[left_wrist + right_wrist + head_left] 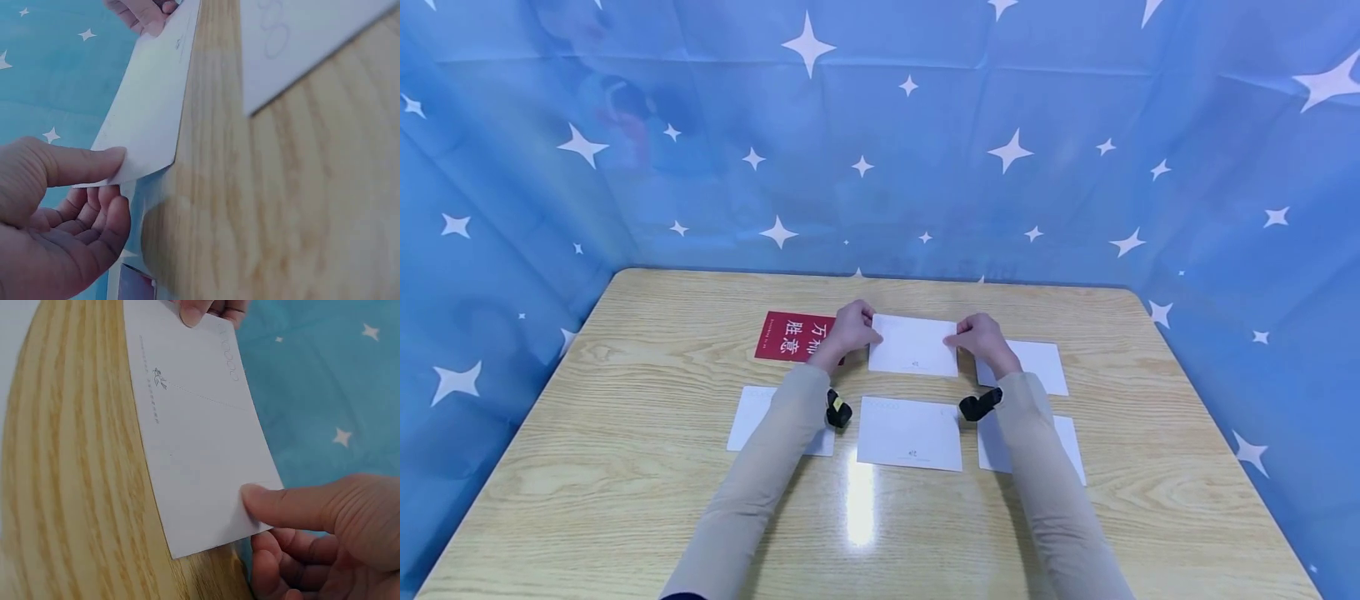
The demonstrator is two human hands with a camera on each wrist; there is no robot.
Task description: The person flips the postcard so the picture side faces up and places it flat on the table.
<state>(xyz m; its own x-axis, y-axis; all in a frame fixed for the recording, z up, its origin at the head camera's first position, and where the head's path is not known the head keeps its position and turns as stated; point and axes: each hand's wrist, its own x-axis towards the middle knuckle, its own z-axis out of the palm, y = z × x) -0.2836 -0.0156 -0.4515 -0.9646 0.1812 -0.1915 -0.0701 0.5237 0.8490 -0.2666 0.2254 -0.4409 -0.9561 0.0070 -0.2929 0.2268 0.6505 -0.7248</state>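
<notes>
A white postcard (pixel 913 346) with a small printed mark near its lower edge spans the space between the two hands at the far side of the table. The left hand (pixel 852 327) pinches its left end, thumb (pixel 100 164) on the face and fingers curled beneath. At the opposite end the right hand (pixel 981 335) grips in the same way, its thumb (pixel 269 503) lying on the white face. A row of faint circles and a thin line show on the postcard (pixel 194 425) in the right wrist view. Its underside is hidden.
A red card (pixel 782 337) with white characters lies left, partly behind the left hand. White cards lie front left (pixel 748 417), front middle (pixel 910 433), front right (pixel 1067 437) and back right (pixel 1037 365) on the wooden table (pixel 647 367). A blue starred curtain (pixel 880 200) hangs behind.
</notes>
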